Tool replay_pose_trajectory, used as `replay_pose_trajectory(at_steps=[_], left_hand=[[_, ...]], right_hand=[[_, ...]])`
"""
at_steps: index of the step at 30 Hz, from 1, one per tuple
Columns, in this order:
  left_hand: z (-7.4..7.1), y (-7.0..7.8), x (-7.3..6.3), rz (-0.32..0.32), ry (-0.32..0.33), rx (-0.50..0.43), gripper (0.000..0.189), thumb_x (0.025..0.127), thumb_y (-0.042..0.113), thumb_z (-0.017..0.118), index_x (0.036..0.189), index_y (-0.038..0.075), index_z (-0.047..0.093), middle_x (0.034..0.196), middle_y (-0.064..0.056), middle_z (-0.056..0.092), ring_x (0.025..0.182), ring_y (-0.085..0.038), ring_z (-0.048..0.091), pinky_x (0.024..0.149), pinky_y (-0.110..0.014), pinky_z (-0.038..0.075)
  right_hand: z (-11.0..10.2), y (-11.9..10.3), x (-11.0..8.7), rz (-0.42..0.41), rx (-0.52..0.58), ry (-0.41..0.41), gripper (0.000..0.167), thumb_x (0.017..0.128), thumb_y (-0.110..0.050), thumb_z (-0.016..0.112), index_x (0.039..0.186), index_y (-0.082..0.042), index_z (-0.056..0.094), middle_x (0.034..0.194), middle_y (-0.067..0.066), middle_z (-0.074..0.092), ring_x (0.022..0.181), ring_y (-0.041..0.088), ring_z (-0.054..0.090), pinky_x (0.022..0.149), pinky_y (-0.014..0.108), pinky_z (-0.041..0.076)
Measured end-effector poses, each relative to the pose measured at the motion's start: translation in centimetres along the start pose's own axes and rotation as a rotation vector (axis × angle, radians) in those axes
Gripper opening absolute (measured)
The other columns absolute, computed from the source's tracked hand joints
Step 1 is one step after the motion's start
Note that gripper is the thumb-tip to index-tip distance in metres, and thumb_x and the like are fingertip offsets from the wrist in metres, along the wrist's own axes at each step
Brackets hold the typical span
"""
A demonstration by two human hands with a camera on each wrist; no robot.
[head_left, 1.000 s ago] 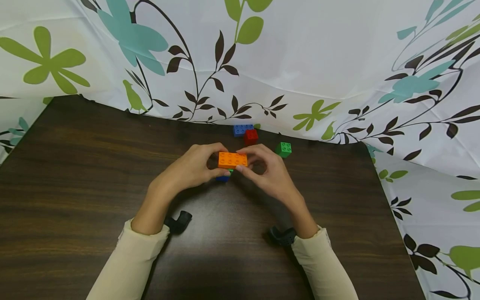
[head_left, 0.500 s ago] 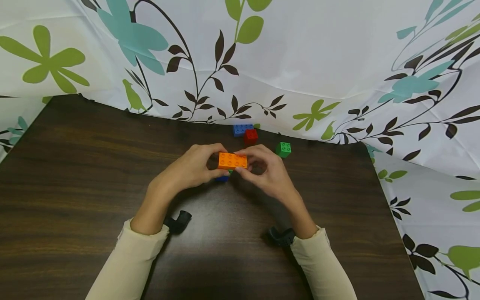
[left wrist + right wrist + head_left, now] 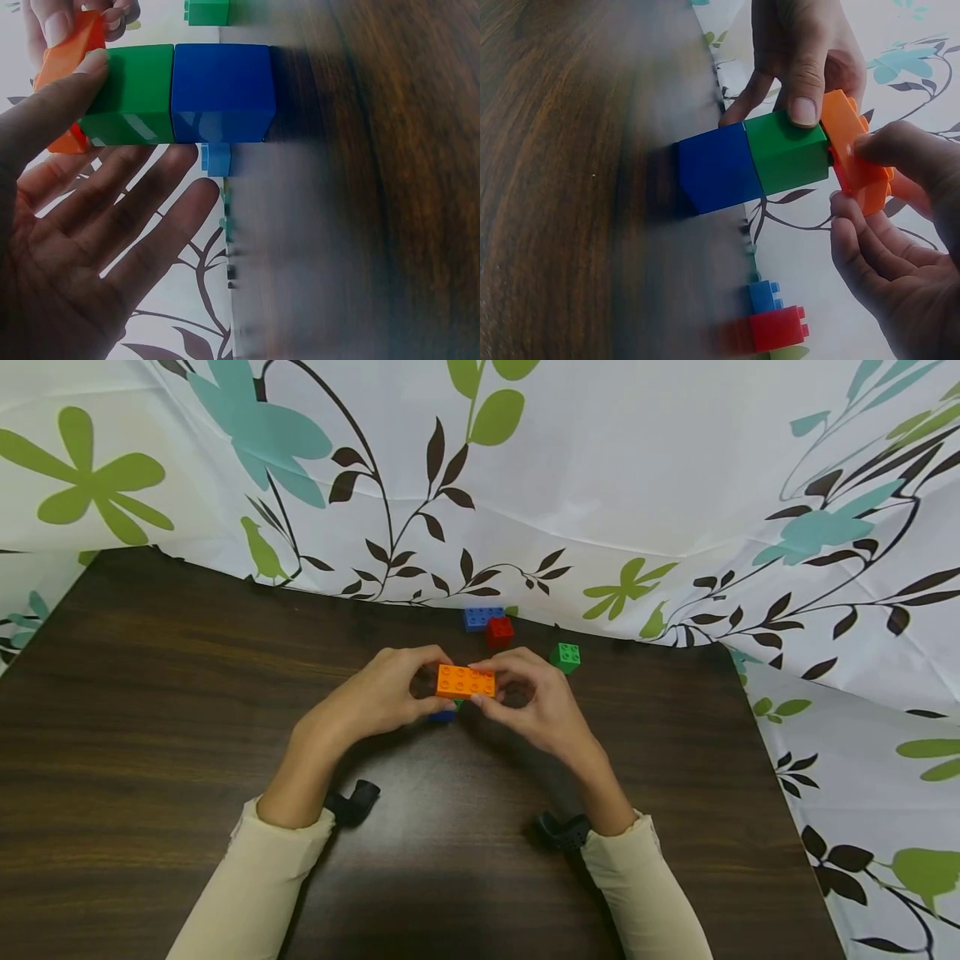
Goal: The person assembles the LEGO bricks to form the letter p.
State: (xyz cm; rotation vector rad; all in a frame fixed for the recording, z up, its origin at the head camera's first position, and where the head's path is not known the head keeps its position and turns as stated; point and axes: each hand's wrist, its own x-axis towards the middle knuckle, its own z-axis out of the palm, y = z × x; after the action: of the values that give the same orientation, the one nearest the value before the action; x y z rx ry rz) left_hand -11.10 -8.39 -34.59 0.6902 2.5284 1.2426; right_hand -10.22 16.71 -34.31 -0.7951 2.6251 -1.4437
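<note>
A blue brick (image 3: 223, 93) stands on the table with a green brick (image 3: 136, 94) stacked on top of it. Over the green one sits an orange eight-stud brick (image 3: 465, 682), which reaches out to the right beyond it. In the right wrist view it looks slightly tilted, and I cannot tell if it is fully seated. My left hand (image 3: 367, 695) pinches the green brick near its top, thumb in front. With thumb and fingers, my right hand (image 3: 542, 703) grips the orange brick. From the head view, the orange brick and my left fingers mostly hide the two lower bricks.
Behind the hands, a light blue brick (image 3: 482, 618) and a red brick (image 3: 499, 632) lie close together by the patterned curtain (image 3: 615, 460). Farther right is a small green brick (image 3: 566, 657). All of them are on the dark wooden table (image 3: 150, 718).
The head view has shifted very slightly. Both hands keep their hold, and the bricks show no clear movement.
</note>
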Motion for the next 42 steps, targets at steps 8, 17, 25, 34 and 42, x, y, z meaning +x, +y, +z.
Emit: replay_pose_trajectory(at_steps=[8,17,25,34,42], left_hand=[[0.01,-0.16,0.06,-0.009,-0.012,0.003,0.045,0.094,0.015,0.085,0.133,0.004,0.067,0.120,-0.013,0.075,0.103,-0.030,0.067,0.096,-0.049,0.060],[0.03,-0.20,0.18,-0.006,-0.016,0.006,0.043,0.094,0.014,0.085,0.131,0.003,0.067,0.120,-0.013,0.076,0.106,-0.032,0.069,0.099,-0.052,0.059],[0.07,-0.04,0.19,0.000,-0.015,-0.002,0.039,0.095,0.013,0.084,0.129,0.004,0.068,0.118,-0.013,0.077,0.105,-0.031,0.069,0.098,-0.051,0.060],[-0.05,0.04,-0.03,-0.011,-0.019,-0.019,0.036,0.097,0.019,0.082,0.128,0.005,0.068,0.118,-0.010,0.076,0.102,-0.027,0.068,0.097,-0.049,0.060],[-0.42,0.09,-0.30,-0.022,-0.027,-0.034,0.037,0.100,0.023,0.079,0.130,0.004,0.069,0.123,-0.011,0.076,0.107,-0.028,0.068,0.102,-0.052,0.059]], right_hand=[[-0.05,0.06,-0.01,0.016,0.010,0.000,0.034,0.090,-0.002,0.084,0.123,-0.003,0.077,0.118,0.014,0.069,0.089,0.023,0.065,0.079,0.022,0.060],[0.04,-0.05,0.02,0.042,0.015,0.002,0.034,0.090,-0.002,0.083,0.123,-0.003,0.077,0.117,0.014,0.070,0.090,0.023,0.066,0.081,0.024,0.061],[0.04,-0.29,-0.05,0.043,0.011,0.015,0.035,0.088,0.000,0.084,0.122,-0.002,0.077,0.117,0.015,0.070,0.088,0.024,0.066,0.079,0.025,0.061],[0.02,-0.34,-0.03,0.047,-0.007,0.019,0.034,0.089,-0.001,0.084,0.123,-0.003,0.078,0.118,0.015,0.070,0.089,0.023,0.066,0.079,0.026,0.062],[0.00,-0.44,-0.06,0.033,-0.012,0.020,0.033,0.090,-0.002,0.084,0.123,-0.002,0.078,0.118,0.016,0.070,0.089,0.027,0.067,0.081,0.039,0.065]])
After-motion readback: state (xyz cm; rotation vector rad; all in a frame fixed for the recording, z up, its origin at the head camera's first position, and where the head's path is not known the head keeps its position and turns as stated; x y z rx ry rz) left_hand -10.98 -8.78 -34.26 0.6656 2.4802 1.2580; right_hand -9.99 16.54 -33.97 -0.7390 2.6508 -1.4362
